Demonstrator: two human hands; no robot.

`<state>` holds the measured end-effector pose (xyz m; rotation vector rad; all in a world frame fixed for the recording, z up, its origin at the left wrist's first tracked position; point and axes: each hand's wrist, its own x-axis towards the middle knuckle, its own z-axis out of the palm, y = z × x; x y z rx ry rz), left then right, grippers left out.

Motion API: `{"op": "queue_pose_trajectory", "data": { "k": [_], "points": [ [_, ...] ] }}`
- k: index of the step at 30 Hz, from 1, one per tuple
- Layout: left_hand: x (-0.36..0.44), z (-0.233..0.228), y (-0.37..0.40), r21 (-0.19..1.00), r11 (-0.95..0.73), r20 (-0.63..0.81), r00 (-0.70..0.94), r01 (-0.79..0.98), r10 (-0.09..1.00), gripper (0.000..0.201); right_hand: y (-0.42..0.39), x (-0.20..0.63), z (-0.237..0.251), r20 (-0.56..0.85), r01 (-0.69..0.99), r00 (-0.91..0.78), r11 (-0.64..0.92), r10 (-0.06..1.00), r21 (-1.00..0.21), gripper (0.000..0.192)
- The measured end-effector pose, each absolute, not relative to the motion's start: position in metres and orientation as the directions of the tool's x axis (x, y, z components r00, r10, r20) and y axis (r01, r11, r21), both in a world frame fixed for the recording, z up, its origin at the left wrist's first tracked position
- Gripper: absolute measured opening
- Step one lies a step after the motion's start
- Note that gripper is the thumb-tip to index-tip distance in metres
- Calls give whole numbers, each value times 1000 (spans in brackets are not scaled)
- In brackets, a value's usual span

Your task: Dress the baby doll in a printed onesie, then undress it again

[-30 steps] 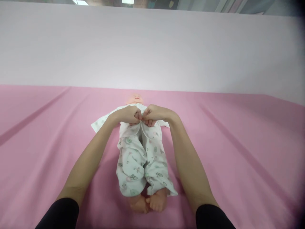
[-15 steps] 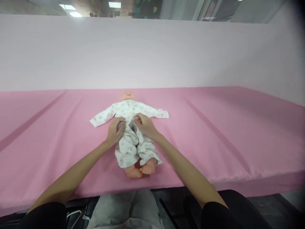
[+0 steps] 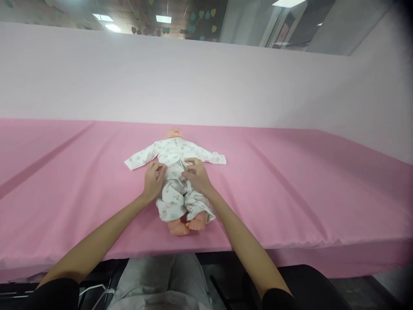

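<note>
A baby doll [image 3: 176, 133] lies on its back on the pink table cover [image 3: 290, 185], head away from me and bare feet toward me. It wears a white printed romper [image 3: 176, 172] with the sleeves spread to both sides. My left hand [image 3: 154, 180] rests at the doll's waist on the left, fingers curled on the romper cloth. At the waist on the right, my right hand [image 3: 195, 175] pinches the front of the romper. Both hands touch the cloth; the fastening under the fingers is hidden.
A pale pink wall panel [image 3: 206, 82] rises behind the table. The table's front edge [image 3: 290, 252] runs just beyond my lap, with my grey trousers [image 3: 161, 280] and a black chair [image 3: 309, 284] below it. Ceiling lights and hanging hearts show above the panel.
My view pulled back from close over the doll. Both hands moved down from the chest to the waist of the romper and parted slightly.
</note>
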<state>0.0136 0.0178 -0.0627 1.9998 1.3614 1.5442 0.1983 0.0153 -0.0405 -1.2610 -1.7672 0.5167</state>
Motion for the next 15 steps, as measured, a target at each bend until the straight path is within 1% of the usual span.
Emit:
{"op": "queue_pose_trajectory", "data": {
  "k": [2, 4, 7, 9, 12, 15],
  "points": [
    [17, -59, 16, 748, -476, 568, -77, 462, 819, 29, 15, 200, -41, 408, 540, -86, 387, 909, -748, 22],
    [21, -56, 13, 762, -477, 561, -79, 438, 824, 28, 16, 199, -42, 426, 578, -106, 405, 898, -709, 25],
    [23, -57, 8, 675, -546, 591, 80, 496, 803, 26, 16, 199, -43, 475, 643, -161, 457, 865, -615, 28],
    [22, -58, 6, 605, -579, 596, 172, 547, 784, 24, 16, 202, -42, 486, 639, -193, 485, 852, -597, 26],
    [20, -60, 7, 570, -600, 602, 212, 561, 770, 24, 18, 212, -41, 486, 549, -213, 515, 848, -658, 17],
    [18, -59, 7, 559, -618, 608, 233, 554, 759, 25, 20, 220, -39, 508, 458, -142, 511, 850, -728, 11]
  ]
}}
